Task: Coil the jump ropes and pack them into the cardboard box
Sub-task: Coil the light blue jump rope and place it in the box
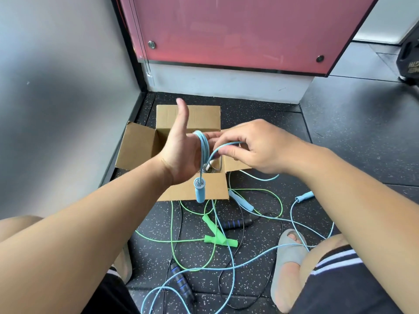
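Head view. Left hand (pixel 181 155): held upright above the cardboard box (pixel 140 146), thumb raised, fingers stretched out straight toward the right. Several loops of the light blue jump rope (pixel 202 145) are wound round those fingers, and one foam handle (pixel 199 192) is hung below the coil, seen against the near flap of the box. Right hand (pixel 256 148): the free strand of the same rope is pinched between thumb and curled fingers, just beside the coil. The box is set open on the speckled floor (pixel 340 143) with its flaps spread, and its contents are mostly hidden by the hands. Tangled on the floor in front of the box are a green jump rope (pixel 218 236), a black jump rope (pixel 237 223) with blue-ringed handles, a pale blue handle (pixel 241 201) and a darker blue handle (pixel 303 196). It cannot be told to which cords the last two belong. A grey sandal (pixel 288 252) is seen at the right, crossed by blue cord.
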